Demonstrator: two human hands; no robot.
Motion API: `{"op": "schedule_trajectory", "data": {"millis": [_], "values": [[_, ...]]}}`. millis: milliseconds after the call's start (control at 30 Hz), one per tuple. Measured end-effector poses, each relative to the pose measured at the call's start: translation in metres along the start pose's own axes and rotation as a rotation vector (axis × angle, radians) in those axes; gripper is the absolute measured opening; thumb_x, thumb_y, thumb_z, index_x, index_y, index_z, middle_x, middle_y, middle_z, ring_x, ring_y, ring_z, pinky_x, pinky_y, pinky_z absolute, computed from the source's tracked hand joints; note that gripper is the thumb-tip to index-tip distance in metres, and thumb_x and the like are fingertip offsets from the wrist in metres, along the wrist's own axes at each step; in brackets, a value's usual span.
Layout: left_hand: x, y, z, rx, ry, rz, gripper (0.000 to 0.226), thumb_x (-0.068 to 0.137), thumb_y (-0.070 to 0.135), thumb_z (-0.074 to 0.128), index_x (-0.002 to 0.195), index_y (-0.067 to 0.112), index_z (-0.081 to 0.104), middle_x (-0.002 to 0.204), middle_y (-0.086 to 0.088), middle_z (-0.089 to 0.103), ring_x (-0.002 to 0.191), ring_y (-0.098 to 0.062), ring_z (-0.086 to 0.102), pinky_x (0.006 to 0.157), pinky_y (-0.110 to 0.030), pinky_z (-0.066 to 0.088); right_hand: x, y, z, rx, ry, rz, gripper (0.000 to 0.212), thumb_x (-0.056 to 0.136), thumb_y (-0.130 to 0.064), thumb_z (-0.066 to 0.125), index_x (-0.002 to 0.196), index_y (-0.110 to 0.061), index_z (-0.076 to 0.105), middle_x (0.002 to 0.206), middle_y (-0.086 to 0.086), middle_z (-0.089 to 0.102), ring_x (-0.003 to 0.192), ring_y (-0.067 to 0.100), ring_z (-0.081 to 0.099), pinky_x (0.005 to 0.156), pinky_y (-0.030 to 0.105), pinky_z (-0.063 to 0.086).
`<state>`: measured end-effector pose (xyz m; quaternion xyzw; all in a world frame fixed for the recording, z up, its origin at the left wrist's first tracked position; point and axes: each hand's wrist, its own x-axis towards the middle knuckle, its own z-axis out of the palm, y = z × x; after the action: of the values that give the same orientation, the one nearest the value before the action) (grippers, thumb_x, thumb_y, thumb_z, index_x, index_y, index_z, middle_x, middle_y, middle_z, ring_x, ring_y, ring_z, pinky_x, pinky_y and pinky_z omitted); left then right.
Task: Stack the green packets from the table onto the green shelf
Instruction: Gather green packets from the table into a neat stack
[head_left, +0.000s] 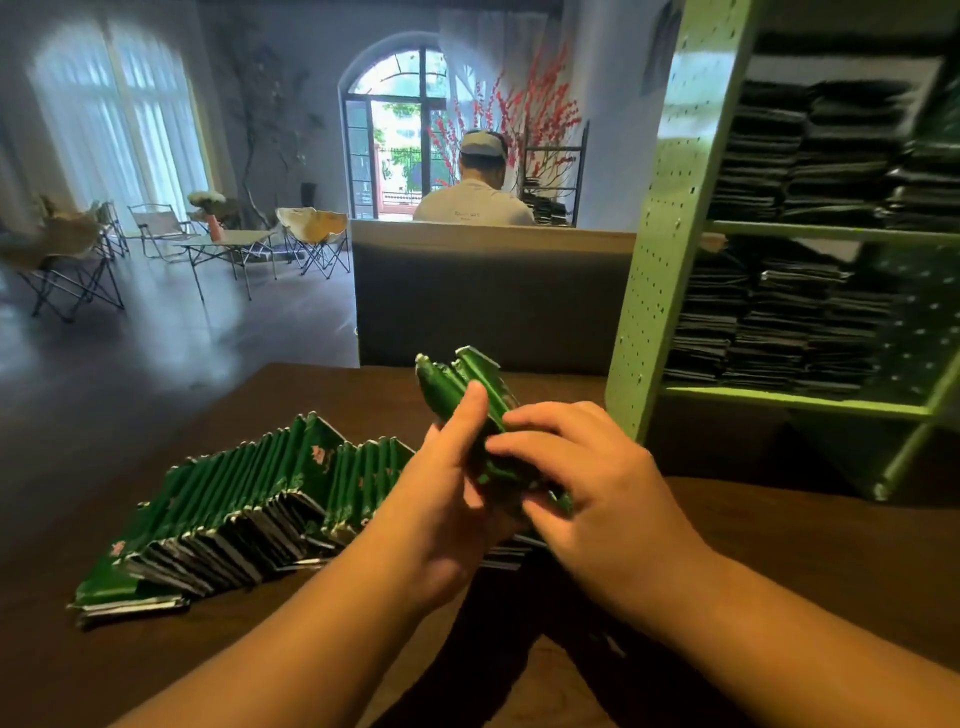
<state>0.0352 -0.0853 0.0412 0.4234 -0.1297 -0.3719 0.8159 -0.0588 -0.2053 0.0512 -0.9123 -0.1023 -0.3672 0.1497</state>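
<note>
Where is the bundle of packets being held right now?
In the head view, centre frame: the bundle is above the table, gripped by left hand and right hand, left of the green shelf.

You see glossy green foil packets (249, 488) on your dark, smooth wooden table (779, 551); the far-right green shelf (670, 218) looks like matt perforated metal.

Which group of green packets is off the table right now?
The small bundle gripped between both hands, left hand and right hand. The long fanned row lies on the table; the others sit stacked on the green shelf.
</note>
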Motion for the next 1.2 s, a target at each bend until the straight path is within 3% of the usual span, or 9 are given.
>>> {"op": "schedule_trajectory", "data": {"millis": [133, 233, 333, 467, 567, 833, 1000, 1100, 1200], "values": [[0.012, -0.026, 0.027, 0.008, -0.123, -0.032, 0.028, 0.079, 0.029, 0.062, 0.085, 0.009, 0.079, 0.083, -0.011, 0.074, 0.074, -0.023, 0.073, 0.077, -0.037, 0.055, -0.025, 0.01, -0.012, 0.316, 0.12, 0.156, 0.032, 0.087, -0.029, 0.071, 0.118, -0.023, 0.071, 0.116, -0.013, 0.067, 0.11, 0.006, 0.062, 0.094, 0.019, 0.048], [0.022, -0.053, 0.036, 0.013, -0.127, -0.109, 0.028, 0.078, 0.025, 0.062, 0.091, 0.01, 0.083, 0.101, -0.019, 0.077, 0.088, -0.031, 0.075, 0.082, -0.043, 0.059, -0.048, 0.037, -0.013, 0.376, 0.307, 0.408, 0.031, 0.091, -0.011, 0.069, 0.112, -0.033, 0.07, 0.113, -0.018, 0.06, 0.101, 0.01, 0.066, 0.083, 0.02, 0.056], [0.029, -0.075, 0.046, 0.072, -0.109, -0.151, 0.036, 0.082, 0.02, 0.063, 0.11, 0.003, 0.077, 0.118, -0.027, 0.071, 0.111, -0.04, 0.069, 0.101, -0.053, 0.052, -0.067, 0.074, -0.01, 0.369, 0.252, 0.694, 0.046, 0.086, -0.011, 0.076, 0.114, -0.045, 0.063, 0.12, -0.022, 0.054, 0.111, 0.007, 0.06, 0.087, 0.022, 0.055], [0.043, -0.089, 0.049, 0.125, -0.151, -0.129, 0.039, 0.078, 0.015, 0.068, 0.112, -0.001, 0.075, 0.109, -0.025, 0.074, 0.091, -0.034, 0.073, 0.083, -0.043, 0.061, -0.076, 0.105, -0.011, 0.835, 0.09, 0.948, 0.057, 0.088, -0.01, 0.075, 0.135, -0.032, 0.051, 0.131, -0.001, 0.064, 0.117, 0.014, 0.065, 0.097, 0.035, 0.055], [0.052, -0.095, 0.045, 0.193, -0.173, -0.118, 0.041, 0.073, 0.017, 0.073, 0.11, -0.002, 0.075, 0.105, -0.025, 0.072, 0.088, -0.034, 0.072, 0.081, -0.042, 0.059, -0.082, 0.114, -0.013, 1.234, -0.034, 0.97, 0.055, 0.08, -0.008, 0.073, 0.133, -0.011, 0.058, 0.124, 0.015, 0.071, 0.115, 0.033, 0.068, 0.095, 0.047, 0.056], [0.054, -0.11, 0.043, 0.274, -0.089, -0.003, 0.079, 0.064, 0.039, 0.087, 0.131, 0.009, 0.057, 0.122, -0.023, 0.07, 0.111, -0.043, 0.068, 0.096, -0.056, 0.054, -0.095, 0.12, -0.011, 1.491, 0.016, 0.967, 0.076, 0.064, -0.006, 0.084, 0.134, 0.0, 0.056, 0.127, 0.03, 0.065, 0.118, 0.046, 0.063, 0.092, 0.053, 0.056], [0.05, -0.111, 0.047, 0.27, 0.07, 0.086, 0.085, 0.065, 0.046, 0.093, 0.131, 0.013, 0.051, 0.11, -0.017, 0.075, 0.095, -0.034, 0.076, 0.076, -0.046, 0.062, -0.098, 0.116, -0.01, 1.452, 0.011, 1.061, 0.081, 0.057, -0.001, 0.085, 0.131, 0.001, 0.054, 0.12, 0.031, 0.067, 0.112, 0.048, 0.066, 0.092, 0.057, 0.055], [0.041, -0.105, 0.057, 0.177, 0.03, 0.076, 0.046, 0.078, 0.037, 0.066, 0.114, 0.008, 0.065, 0.09, -0.011, 0.079, 0.08, -0.026, 0.078, 0.064, -0.042, 0.06, -0.097, 0.114, -0.011, 1.455, 0.074, 1.093, 0.071, 0.057, 0.002, 0.083, 0.125, 0.004, 0.06, 0.117, 0.034, 0.068, 0.108, 0.05, 0.067, 0.094, 0.063, 0.052], [0.033, -0.099, 0.06, 0.197, 0.036, 0.093, 0.043, 0.083, 0.032, 0.059, 0.053, 0.005, 0.072, 0.049, 0.008, 0.068, 0.047, -0.007, 0.069, 0.067, -0.038, 0.047, -0.093, 0.116, -0.013, 1.394, 0.133, 1.142, 0.05, 0.062, 0.003, 0.076, 0.111, 0.006, 0.071, 0.113, 0.035, 0.069, 0.107, 0.05, 0.068, 0.1, 0.065, 0.048]]}}
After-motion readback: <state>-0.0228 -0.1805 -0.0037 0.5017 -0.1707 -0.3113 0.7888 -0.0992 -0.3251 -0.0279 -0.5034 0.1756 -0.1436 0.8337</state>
